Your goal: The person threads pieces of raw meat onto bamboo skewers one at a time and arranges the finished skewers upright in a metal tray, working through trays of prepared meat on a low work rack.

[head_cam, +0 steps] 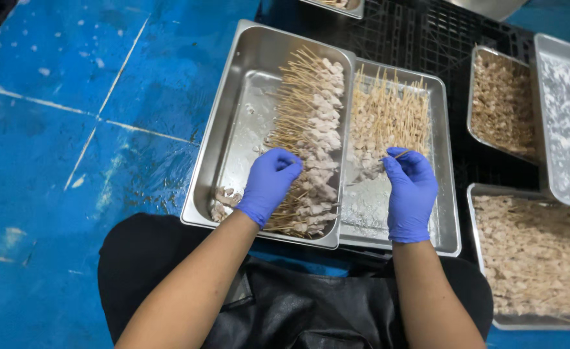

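Note:
Both my hands wear blue gloves. My left hand (269, 184) hovers over a deep steel pan (233, 116) that holds a row of pale meat skewers (314, 123); its fingers are curled near the skewers, and I cannot tell whether it grips one. My right hand (410, 190) pinches a thin wooden skewer (401, 154) between thumb and fingers above a shallower steel tray (445, 194). That tray carries a second pile of meat skewers (388, 119) with their sticks pointing away from me.
To the right stand more steel trays of meat pieces and skewers (530, 252), (501, 100), and one tray with a white coating (569, 116). The trays rest on a black crate grid (414, 39). A wet blue floor (72, 129) lies to the left.

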Demonstrator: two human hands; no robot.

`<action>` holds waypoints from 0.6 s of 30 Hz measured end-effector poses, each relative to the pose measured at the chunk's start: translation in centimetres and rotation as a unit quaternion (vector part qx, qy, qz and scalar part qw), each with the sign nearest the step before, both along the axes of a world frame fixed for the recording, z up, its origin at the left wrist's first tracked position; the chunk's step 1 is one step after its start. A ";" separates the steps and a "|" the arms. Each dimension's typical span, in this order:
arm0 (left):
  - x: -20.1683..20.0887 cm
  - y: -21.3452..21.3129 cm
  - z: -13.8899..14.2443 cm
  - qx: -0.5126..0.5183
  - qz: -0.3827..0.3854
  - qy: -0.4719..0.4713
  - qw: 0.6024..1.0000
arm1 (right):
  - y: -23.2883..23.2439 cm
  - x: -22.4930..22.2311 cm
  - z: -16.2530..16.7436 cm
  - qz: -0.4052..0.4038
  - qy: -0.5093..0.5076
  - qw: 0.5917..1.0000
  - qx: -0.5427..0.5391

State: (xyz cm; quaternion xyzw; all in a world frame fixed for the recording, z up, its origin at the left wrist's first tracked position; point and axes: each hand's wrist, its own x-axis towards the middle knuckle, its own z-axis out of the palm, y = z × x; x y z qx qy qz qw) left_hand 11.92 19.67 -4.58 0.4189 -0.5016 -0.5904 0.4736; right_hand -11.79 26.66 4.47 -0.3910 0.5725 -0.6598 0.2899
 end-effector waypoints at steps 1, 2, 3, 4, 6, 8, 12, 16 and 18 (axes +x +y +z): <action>0.2 0.0 -0.7 0.021 -0.001 -0.010 1.000 | 0.0 -0.2 -0.1 0.004 0.004 1.000 -0.002; 0.2 0.0 -1.2 0.040 0.005 -0.012 0.999 | 0.0 -0.3 -0.3 0.008 0.008 1.000 -0.004; 0.3 0.0 -1.5 0.059 0.011 -0.013 0.998 | 0.1 -0.5 -0.4 0.012 0.013 1.000 -0.006; 0.5 0.0 -1.6 0.078 0.017 -0.015 0.997 | 0.1 -0.6 -0.6 0.011 0.012 1.000 -0.002; 1.5 0.0 -1.1 0.054 -0.003 -0.148 0.987 | 0.1 -0.4 -1.0 0.013 0.011 1.000 0.004; 2.3 0.3 0.1 0.025 -0.029 -0.282 0.959 | 0.0 -0.1 -1.3 0.046 -0.010 0.999 0.001; 3.5 0.8 3.5 -0.004 -0.087 -0.415 0.906 | -0.1 1.4 -1.5 0.081 0.015 0.996 0.023; 3.9 0.2 5.6 0.027 -0.156 -0.437 0.886 | 0.5 3.3 -0.7 0.069 0.246 0.967 0.012; 4.0 -0.2 5.5 0.001 -0.190 -0.482 0.855 | 0.4 4.1 -0.2 0.066 0.377 0.924 -0.009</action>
